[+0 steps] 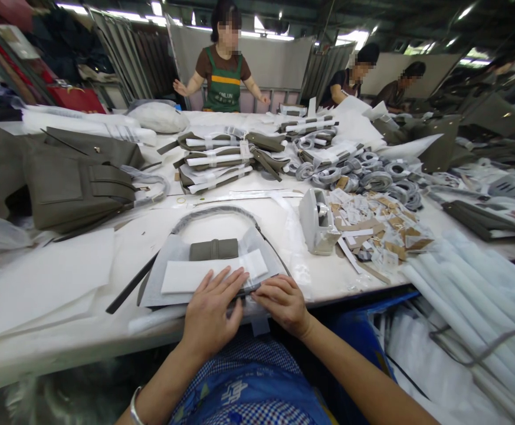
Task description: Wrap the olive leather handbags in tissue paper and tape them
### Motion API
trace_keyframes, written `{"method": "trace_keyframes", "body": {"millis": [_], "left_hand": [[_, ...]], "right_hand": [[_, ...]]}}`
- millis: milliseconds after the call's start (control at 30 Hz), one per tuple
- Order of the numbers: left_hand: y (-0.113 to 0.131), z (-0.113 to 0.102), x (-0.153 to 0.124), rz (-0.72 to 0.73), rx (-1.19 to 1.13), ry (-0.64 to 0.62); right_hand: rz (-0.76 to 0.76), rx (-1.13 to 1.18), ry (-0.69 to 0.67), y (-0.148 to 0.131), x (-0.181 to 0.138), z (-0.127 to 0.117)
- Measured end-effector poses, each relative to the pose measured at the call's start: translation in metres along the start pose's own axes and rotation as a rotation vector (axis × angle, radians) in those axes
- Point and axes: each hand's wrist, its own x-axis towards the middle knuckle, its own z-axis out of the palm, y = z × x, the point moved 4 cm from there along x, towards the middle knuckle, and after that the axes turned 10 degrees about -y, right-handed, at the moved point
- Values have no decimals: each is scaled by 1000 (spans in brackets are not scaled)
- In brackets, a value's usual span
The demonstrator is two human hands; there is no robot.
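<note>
An olive-grey handbag (151, 286) lies at the table's front edge, wrapped in thin white sheet. Its looped handle (213, 211) is covered in clear wrap, and an olive strap tab (213, 249) shows on top. Across the bag lies a folded strip of white foam (181, 277). My left hand (215, 310) rests on this foam, its fingers stretched out and the thumb apart. At the bag's near right edge, my right hand (286, 302) has its fingertips pinched on the dark edge; what exactly lies under them is partly hidden.
To the right stand a grey tape dispenser (317, 221) and a heap of paper tags (376, 224). Wrapped straps (376, 180) and stacked bag parts (222, 156) lie behind. Finished-looking olive bags (78, 189) sit left, foam sheets (474, 295) right. A person (224, 77) stands across the table.
</note>
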Motion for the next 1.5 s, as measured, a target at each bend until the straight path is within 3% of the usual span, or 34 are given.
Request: {"method": "trace_keyframes", "body": {"millis": [367,600,933,1200,1500], "left_hand": [[1,15,1,30,123,243],[2,17,1,31,125,309],[4,18,1,13,95,301],[3,19,0,17,99,294],[3,26,1,-12,134,320]], "right_hand": [[-20,-17,4,0,-5,4],[-31,-41,-7,0,-11,4],[-100,-69,-462,-11,-57,6],[-112,78,-210,-13,-29,12],[124,248,-194,-30,-37,4]]}}
